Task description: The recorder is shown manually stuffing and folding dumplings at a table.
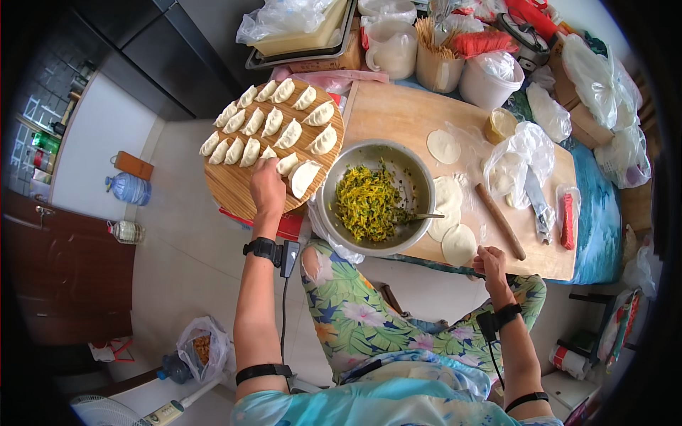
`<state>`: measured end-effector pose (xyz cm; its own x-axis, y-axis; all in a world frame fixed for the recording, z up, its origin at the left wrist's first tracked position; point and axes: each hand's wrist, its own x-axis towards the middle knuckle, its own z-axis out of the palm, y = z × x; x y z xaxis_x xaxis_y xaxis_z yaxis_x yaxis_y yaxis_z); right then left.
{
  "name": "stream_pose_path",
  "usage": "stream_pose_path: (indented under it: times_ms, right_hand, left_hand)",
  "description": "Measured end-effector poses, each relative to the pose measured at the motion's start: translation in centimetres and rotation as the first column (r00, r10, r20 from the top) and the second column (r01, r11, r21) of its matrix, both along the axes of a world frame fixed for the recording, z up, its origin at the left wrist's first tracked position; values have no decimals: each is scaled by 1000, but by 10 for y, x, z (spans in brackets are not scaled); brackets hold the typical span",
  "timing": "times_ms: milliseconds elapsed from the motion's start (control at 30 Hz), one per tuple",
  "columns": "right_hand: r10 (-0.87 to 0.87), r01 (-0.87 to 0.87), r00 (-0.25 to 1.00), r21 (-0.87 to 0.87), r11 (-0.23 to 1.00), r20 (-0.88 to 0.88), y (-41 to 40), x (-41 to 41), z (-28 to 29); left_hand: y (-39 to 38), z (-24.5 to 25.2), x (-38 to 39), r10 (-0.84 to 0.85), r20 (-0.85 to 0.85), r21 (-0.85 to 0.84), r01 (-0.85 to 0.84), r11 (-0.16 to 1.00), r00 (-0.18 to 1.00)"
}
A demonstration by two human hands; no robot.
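Note:
My left hand (267, 186) reaches over a round wooden board (229, 183), its fingertips closed around a dumpling (268, 153) that they partly hide. Rows of pleated dumplings (272, 122) cover much of that board, and a larger folded one (305, 178) lies near its right edge. My right hand (491, 266) is at the front edge of the pastry board (383, 112), fingers curled together with nothing visible in them. Just left of it lies a round dough wrapper (459, 244), overlapping more wrappers (445, 205). Between my hands stands a steel bowl (421, 175) of chopped yellow-green filling (370, 202), with a spoon handle (429, 216) over its rim.
A wooden rolling pin (500, 221), a knife (538, 202) and a bag of dough (506, 170) lie on the right. One wrapper (443, 146) lies apart, farther back. Tubs (490, 80) and a jug (391, 50) line the back. Cables (284, 309) hang from my wristbands.

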<state>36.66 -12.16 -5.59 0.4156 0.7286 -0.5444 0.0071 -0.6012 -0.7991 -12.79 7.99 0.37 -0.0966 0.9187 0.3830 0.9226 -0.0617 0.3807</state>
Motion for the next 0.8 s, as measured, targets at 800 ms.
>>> stream_pose_path:
  times_ms: [800]
  right_hand:
    - [17,-13,964,-18,1000,264,5,8,-29]
  left_hand:
    - [27,4,-3,18,59,-46,-16,999,998]
